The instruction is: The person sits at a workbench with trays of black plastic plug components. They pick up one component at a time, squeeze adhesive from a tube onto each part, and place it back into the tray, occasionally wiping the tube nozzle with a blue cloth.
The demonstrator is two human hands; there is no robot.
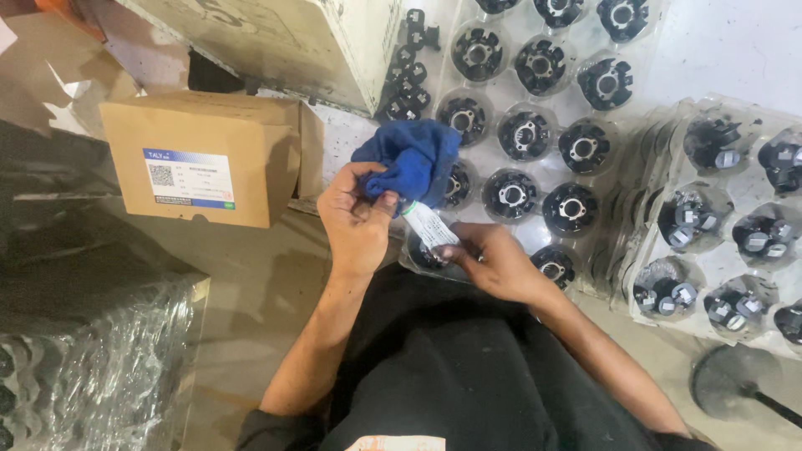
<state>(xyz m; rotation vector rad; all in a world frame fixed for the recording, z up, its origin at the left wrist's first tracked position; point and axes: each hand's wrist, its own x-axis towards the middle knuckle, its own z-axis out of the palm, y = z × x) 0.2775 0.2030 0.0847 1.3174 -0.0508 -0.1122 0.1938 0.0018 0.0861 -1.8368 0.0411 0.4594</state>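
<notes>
My left hand (355,221) is closed on a crumpled blue cloth (411,159), pressing it over the top end of a small white tube with a green band (427,224). My right hand (494,260) grips the lower end of that tube, tilted between both hands. Both hands hover over the near edge of a clear plastic tray (501,92) that holds several round black parts (511,194) in its pockets.
A stack of clear trays (668,179) with black and grey parts lies to the right. A labelled brown cardboard box (200,159) stands to the left, a larger carton (276,42) behind it. Plastic-wrapped trays (92,359) sit at lower left. A round black base (731,380) rests at lower right.
</notes>
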